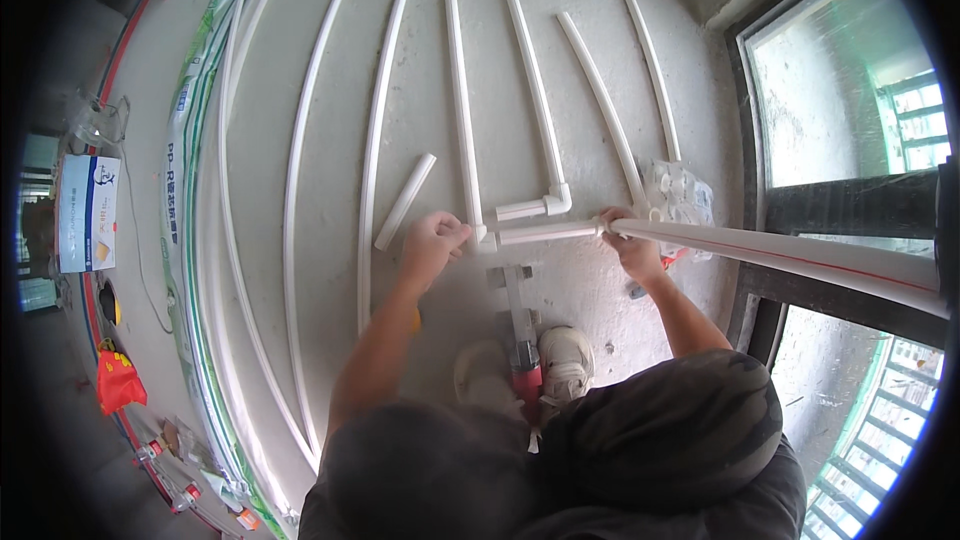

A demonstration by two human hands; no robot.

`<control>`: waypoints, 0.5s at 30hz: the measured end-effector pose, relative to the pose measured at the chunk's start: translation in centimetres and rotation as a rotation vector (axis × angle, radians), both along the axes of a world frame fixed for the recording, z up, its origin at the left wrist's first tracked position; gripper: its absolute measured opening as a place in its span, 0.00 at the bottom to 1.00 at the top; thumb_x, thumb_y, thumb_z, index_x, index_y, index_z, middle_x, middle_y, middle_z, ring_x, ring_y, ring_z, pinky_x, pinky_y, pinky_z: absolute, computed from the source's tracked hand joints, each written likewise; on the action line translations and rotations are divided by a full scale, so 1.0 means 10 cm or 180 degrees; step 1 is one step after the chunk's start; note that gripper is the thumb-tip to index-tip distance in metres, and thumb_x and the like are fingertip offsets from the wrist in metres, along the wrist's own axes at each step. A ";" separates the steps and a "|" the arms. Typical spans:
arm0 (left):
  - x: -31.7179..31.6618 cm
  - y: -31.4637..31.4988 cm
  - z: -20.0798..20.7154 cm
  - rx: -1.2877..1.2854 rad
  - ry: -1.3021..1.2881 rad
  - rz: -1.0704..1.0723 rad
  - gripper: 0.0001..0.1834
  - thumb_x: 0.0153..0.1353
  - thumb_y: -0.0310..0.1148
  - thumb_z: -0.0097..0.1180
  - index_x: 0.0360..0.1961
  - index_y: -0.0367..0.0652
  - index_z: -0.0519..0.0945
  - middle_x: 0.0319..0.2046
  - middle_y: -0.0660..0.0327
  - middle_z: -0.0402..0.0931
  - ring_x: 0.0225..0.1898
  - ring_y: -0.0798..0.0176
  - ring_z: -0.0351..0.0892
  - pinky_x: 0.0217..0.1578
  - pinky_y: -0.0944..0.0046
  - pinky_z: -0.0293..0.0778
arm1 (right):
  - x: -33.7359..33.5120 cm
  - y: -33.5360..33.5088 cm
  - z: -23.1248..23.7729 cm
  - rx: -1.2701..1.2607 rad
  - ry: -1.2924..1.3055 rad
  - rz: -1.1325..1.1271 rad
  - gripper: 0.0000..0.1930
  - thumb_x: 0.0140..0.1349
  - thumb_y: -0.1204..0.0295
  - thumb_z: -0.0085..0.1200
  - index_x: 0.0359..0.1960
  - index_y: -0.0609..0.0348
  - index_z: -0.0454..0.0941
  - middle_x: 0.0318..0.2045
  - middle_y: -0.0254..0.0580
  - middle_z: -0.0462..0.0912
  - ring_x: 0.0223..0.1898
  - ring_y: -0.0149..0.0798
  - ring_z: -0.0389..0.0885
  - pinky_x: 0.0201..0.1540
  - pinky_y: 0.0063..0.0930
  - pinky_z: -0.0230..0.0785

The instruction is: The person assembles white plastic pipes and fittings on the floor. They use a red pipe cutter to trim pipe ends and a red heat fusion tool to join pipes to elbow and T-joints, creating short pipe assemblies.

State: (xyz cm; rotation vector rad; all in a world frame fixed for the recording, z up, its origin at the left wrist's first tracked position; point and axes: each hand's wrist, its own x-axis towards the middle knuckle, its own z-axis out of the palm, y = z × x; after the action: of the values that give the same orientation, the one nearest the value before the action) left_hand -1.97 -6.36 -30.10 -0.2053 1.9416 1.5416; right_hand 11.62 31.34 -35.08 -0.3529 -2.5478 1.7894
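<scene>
My left hand (435, 248) is closed, its fingertips on a white elbow fitting (483, 238) at the near end of a long pipe. My right hand (634, 248) wraps round a white fitting where a short pipe (548, 232) meets a long white pipe with a red stripe (780, 258). The short pipe's left end lies close to the elbow; whether they touch, I cannot tell. Between my shoes stands a red-handled pipe welding tool (524, 370), its metal plate and sockets toward the pipes. Another elbow with a short pipe piece (525, 210) lies just beyond.
Several long white pipes (378, 120) run across the concrete floor. A loose short pipe (405, 202) lies left of my left hand. Clear plastic bags (680, 198) sit by the window frame (840, 202). Far left are wrapped pipes (180, 180), a box (88, 212) and a red bag (120, 380).
</scene>
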 end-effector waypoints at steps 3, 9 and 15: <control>0.08 -0.09 0.16 -0.0108 0.0103 0.0168 0.12 0.67 0.34 0.68 0.39 0.34 0.84 0.27 0.62 0.81 0.27 0.69 0.81 0.29 0.66 0.76 | 0.03 0.09 0.05 0.0039 0.0160 -0.0186 0.15 0.62 0.85 0.62 0.49 0.59 0.79 0.54 0.41 0.84 0.55 0.39 0.81 0.60 0.32 0.72; 0.25 -0.31 0.21 -0.0289 0.0122 0.0251 0.07 0.67 0.28 0.63 0.42 0.36 0.82 0.30 0.63 0.80 0.27 0.69 0.80 0.29 0.68 0.74 | 0.04 0.25 0.32 0.0076 0.0118 -0.0248 0.16 0.61 0.86 0.62 0.50 0.59 0.79 0.56 0.41 0.84 0.58 0.37 0.80 0.63 0.31 0.70; 0.93 -0.44 0.21 -0.0720 -0.0141 -0.0569 0.06 0.62 0.23 0.59 0.40 0.36 0.83 0.26 0.62 0.81 0.29 0.68 0.82 0.30 0.66 0.75 | 0.06 0.31 0.40 -0.0271 -0.0043 -0.0632 0.17 0.63 0.87 0.62 0.52 0.59 0.80 0.58 0.38 0.83 0.59 0.34 0.78 0.63 0.30 0.70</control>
State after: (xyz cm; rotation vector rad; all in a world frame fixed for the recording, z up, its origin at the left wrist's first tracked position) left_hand 7.36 -10.81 -28.02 -0.1551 2.0384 1.1938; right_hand 12.25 34.48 -31.13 -0.5982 -2.3533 1.8302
